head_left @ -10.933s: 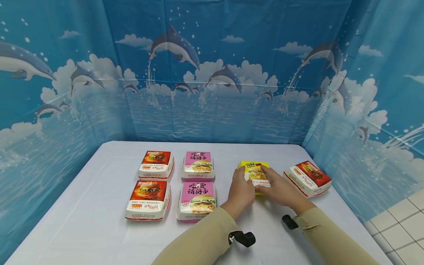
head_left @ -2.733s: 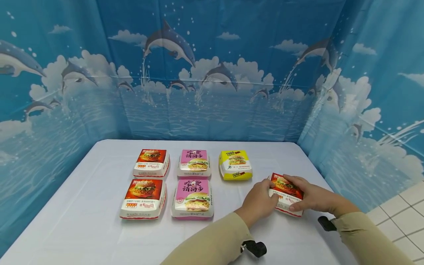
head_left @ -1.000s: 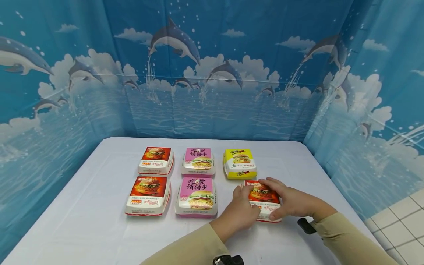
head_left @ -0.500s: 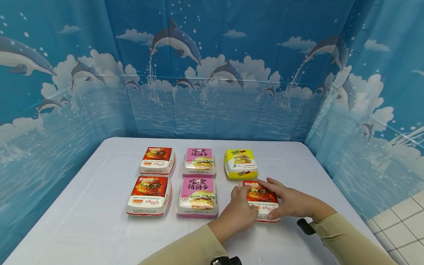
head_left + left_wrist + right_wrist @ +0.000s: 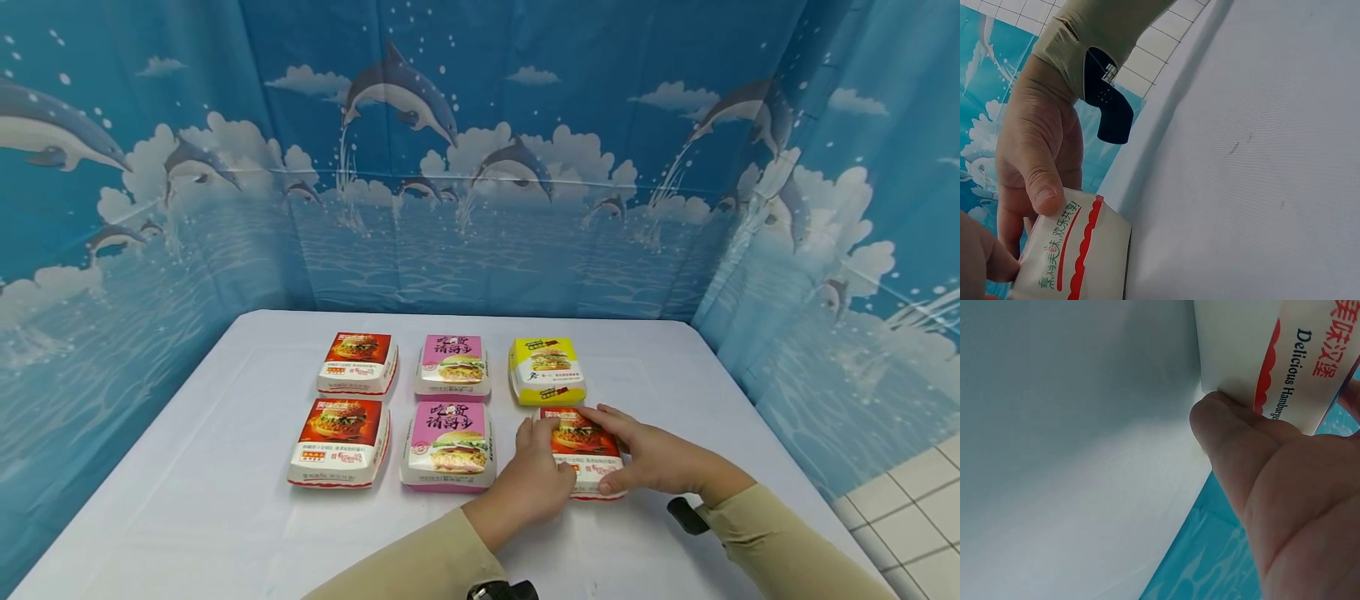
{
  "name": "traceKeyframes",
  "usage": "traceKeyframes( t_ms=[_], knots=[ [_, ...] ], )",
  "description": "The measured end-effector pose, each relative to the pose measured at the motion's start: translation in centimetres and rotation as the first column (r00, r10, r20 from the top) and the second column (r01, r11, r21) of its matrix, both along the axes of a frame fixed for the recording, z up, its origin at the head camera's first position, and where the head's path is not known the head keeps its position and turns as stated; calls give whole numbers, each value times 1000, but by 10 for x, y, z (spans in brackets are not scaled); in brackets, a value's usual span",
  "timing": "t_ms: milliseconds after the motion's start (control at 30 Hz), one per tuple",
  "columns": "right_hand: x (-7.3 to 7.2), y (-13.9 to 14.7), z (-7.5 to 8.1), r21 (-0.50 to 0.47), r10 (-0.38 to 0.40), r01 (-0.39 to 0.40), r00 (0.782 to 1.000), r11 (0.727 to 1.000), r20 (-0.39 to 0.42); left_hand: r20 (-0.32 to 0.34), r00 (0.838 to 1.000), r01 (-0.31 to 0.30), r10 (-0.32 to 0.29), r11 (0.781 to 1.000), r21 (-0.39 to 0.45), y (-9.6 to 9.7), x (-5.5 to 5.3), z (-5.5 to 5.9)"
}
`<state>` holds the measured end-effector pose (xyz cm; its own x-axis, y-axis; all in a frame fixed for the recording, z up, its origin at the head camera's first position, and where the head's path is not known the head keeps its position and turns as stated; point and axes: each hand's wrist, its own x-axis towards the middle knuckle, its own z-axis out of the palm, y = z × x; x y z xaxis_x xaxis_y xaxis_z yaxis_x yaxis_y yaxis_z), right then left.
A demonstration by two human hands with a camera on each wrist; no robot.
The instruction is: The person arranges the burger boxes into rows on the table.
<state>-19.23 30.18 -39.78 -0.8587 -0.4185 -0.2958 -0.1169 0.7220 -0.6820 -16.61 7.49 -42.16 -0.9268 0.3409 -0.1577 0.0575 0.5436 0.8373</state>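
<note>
A red-and-white hamburger box lies on the table with both hands round it. My left hand holds its left side, with the fingers toward the back and the thumb toward the front. From the other side my right hand grips it, fingers over the back corner and thumb at the front. In the left wrist view the box's white side shows a red scalloped edge. The right wrist view has the right thumb along the box's lettered side. Directly behind stands a yellow hamburger box.
Left of the hands are two pink hamburger boxes, one nearer and one farther. Beyond them sit two red ones, near and far. A white cloth covers the table; a dolphin-print curtain surrounds it.
Earlier the hands held the yellow box, which now stands farther left, released. The red box was then taken from the right and moved left in front of it, shifting slightly left lately.
</note>
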Motion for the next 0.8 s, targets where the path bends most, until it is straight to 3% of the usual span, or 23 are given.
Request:
traceKeyframes(
  t_ms=[800],
  knots=[
    [3,-10,0,-9,50,-50,998,999,-28,-44,998,-41,40,999,-26,-11,2,4]
  ],
)
